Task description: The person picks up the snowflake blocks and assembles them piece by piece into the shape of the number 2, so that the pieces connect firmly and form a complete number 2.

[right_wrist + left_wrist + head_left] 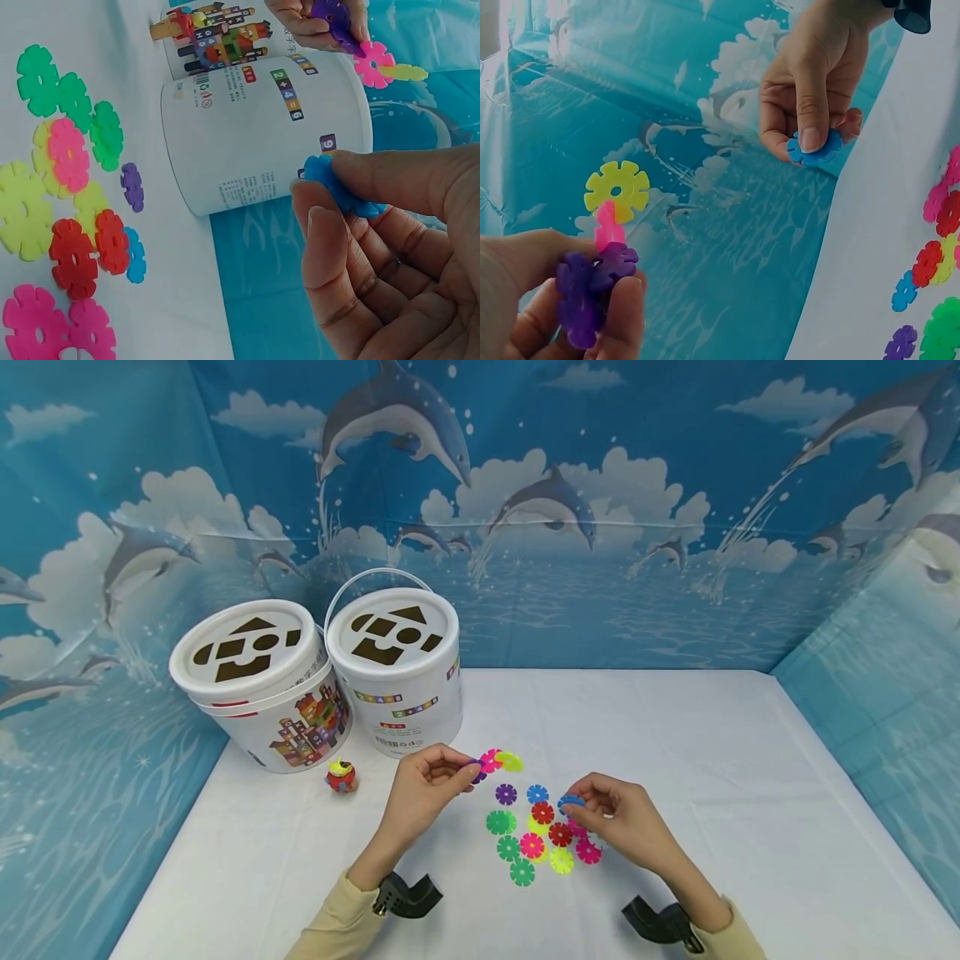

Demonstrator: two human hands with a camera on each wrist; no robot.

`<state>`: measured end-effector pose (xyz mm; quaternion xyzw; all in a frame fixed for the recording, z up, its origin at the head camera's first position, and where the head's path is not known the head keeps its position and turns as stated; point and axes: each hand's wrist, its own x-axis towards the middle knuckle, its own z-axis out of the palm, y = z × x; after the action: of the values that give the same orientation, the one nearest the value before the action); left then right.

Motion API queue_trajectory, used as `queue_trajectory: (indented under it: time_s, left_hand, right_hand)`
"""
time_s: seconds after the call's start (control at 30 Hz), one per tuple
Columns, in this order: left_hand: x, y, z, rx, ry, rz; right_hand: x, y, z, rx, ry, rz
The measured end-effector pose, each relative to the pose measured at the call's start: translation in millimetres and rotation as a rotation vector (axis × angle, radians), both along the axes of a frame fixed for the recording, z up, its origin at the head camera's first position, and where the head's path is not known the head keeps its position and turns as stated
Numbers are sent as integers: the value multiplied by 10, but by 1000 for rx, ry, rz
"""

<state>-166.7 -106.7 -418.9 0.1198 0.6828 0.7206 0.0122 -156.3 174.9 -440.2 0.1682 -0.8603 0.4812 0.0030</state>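
Note:
My left hand (427,783) pinches a linked chain of notched plastic snowflake discs above the table. In the left wrist view, purple discs (577,304) sit at its fingers, followed by a pink disc (609,231) and a yellow disc (635,186) at the far end. Between thumb and fingers, my right hand (626,822) pinches a blue disc (337,187), held apart from the chain. Below and between the hands lie loose discs in several colours, among them a green disc (501,822), a red disc (560,835) and a purple disc (506,794).
Two white lidded buckets (255,693) (405,718) with shaped holes in their lids stand at the back left. A small red and yellow toy figure (342,777) is in front of them. A white cloth covers the table (750,760); a dolphin-print curtain (600,602) hangs behind.

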Motion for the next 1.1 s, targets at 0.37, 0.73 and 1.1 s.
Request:
queue_trajectory:
  time_s: [0.37,0.73,1.1]
  left_hand:
    - [-2,9,13,58,-60,-28]
    - [-33,-18,13,142,-192,-43]
    - [-41,-16,12,128,-225,-11]
  right_hand:
    - [12,-15,29,-24,-44,20]
    - [28,-26,41,-69,-105,52]
    - [30,-84,193,-228,-74,22]
